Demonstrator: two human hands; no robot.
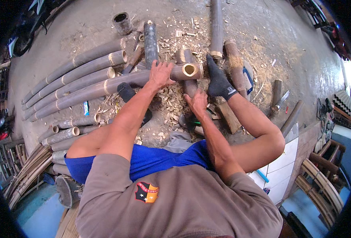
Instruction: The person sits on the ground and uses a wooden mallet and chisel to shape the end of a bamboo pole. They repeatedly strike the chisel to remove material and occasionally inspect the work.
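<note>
**Sitting over a holed bamboo pole (137, 79)**

Lays left hand (160, 74), fingers spread, across the top of the pole, left of its pale-rimmed hole (189, 70). Rests right hand (197, 101) on the near side of the pole, against the lower end of a short bamboo section (190, 87) crossing beneath it. Has the two hands apart from each other; cannot tell the right as loose or clamped there.

Sets right sock (219, 82) just right of the pole's holed end, left sock (126, 91) close against its near side. Has scattered chips (170, 104) all around the pole.

Has three similar poles (94, 64) side by side along the far side of its left half. Beyond the pole, has a dark bamboo tube (151, 43), a wooden-handled tool (135, 56) and, farther off, a hollow cylinder (124, 27). Beyond its holed end, has a long straight length (216, 27); to the right, a thick scraped piece (235, 63) and, farther out, a bamboo stub (277, 93) beside a blade (283, 98).

Nearer than the pole, has a wooden block (229, 118) to the right, stacked bamboo lengths (70, 133) and bundled strips (26, 172) to the left.
</note>
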